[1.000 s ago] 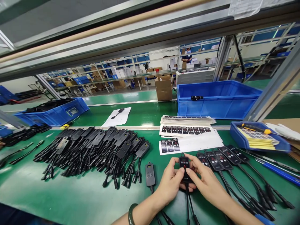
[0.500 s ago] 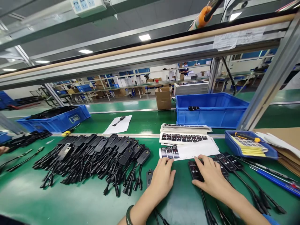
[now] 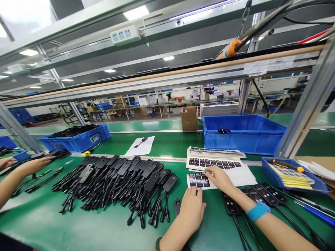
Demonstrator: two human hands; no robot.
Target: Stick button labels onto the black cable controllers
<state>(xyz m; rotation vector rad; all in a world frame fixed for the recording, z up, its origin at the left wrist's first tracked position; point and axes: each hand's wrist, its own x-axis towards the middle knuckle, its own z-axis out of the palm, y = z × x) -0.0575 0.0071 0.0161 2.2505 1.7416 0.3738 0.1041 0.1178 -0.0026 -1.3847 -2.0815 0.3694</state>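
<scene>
My right hand (image 3: 219,177) reaches over a white label sheet (image 3: 232,176), its thumb and forefinger closed at the edge of a dark printed sticker (image 3: 206,180). My left hand (image 3: 193,208) lies on the green table just below that sheet, fingers stretched forward and thumb apart. Beside and partly under it is a black controller (image 3: 177,206) with a cable. Beneath my right forearm lies a labelled black controller (image 3: 230,204), with several more labelled controllers (image 3: 264,194) to its right. A large pile of cabled black controllers (image 3: 123,169) spreads to the left.
Stacked label sheets (image 3: 214,153) stand before a blue bin (image 3: 243,134). On the right are a small blue tray (image 3: 293,177) and pens (image 3: 315,211). Another blue bin (image 3: 75,139) stands at back left. A co-worker's hand (image 3: 35,165) reaches in from the left.
My right hand has left the labelled controller and moved up and left onto the sticker sheet. My left hand stays near the sheet. The view has shifted, showing more of the co-worker's arms.
</scene>
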